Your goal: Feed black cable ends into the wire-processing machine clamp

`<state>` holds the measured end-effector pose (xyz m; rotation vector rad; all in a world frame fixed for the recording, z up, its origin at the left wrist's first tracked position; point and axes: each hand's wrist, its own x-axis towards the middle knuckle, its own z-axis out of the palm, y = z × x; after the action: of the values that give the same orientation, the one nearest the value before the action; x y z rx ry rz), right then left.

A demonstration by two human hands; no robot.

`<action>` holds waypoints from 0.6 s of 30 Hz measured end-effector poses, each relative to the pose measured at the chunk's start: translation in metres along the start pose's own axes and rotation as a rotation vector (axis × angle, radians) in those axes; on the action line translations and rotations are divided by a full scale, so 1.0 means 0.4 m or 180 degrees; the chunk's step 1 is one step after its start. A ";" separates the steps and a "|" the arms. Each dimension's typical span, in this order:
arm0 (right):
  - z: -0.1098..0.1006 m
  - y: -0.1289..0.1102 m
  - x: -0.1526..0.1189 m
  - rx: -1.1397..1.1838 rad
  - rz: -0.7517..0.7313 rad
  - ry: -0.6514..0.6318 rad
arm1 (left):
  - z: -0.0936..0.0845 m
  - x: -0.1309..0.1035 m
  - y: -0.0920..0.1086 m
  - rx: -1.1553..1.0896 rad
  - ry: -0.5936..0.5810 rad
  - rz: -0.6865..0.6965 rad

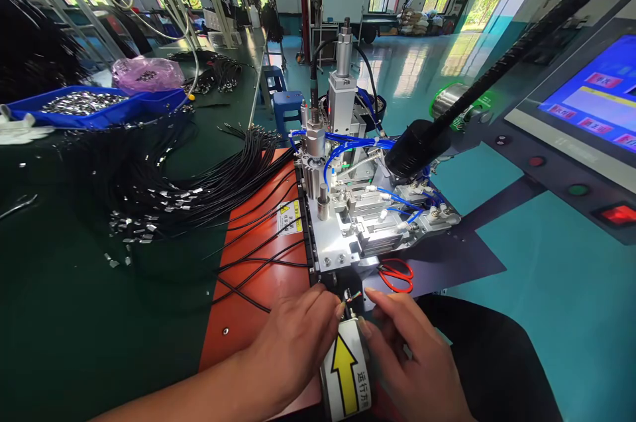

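Note:
My left hand (301,326) is closed, pinching a thin black cable close to its stripped end. Fine coloured wires (354,296) stick out of that end toward my right hand. My right hand (412,349) is beside them with thumb and forefinger apart, and I see nothing between those fingertips. Both hands are over the front of a metal machine (332,236). Below them lies a white part with a yellow arrow label (344,369). Red-handled scissors (397,275) rest on the machine's base, just beyond my right hand.
Black cables (199,193) spread across the dark table (149,336) and an orange-red plate (238,329) at left. A blue tray (94,114) holds small metal pieces. A black lamp (417,147) leans over the machine from the right, near a control panel (571,144).

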<state>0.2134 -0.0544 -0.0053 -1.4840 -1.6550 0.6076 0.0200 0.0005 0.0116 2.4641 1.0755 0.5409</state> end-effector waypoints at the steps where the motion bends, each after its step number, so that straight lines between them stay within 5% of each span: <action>1: 0.000 -0.002 0.000 0.0001 -0.0005 -0.0008 | 0.001 0.000 0.000 0.0016 0.0003 0.0008; 13: 0.029 0.001 -0.024 -0.0150 -0.0194 0.0256 | -0.009 0.004 0.002 0.0192 0.0025 -0.0043; 18: 0.015 -0.015 0.008 0.0154 0.0130 0.0043 | 0.004 0.000 -0.006 0.0033 -0.0032 -0.0124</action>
<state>0.2050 -0.0513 -0.0030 -1.4870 -1.5922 0.6543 0.0194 0.0018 0.0090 2.4468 1.1226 0.5118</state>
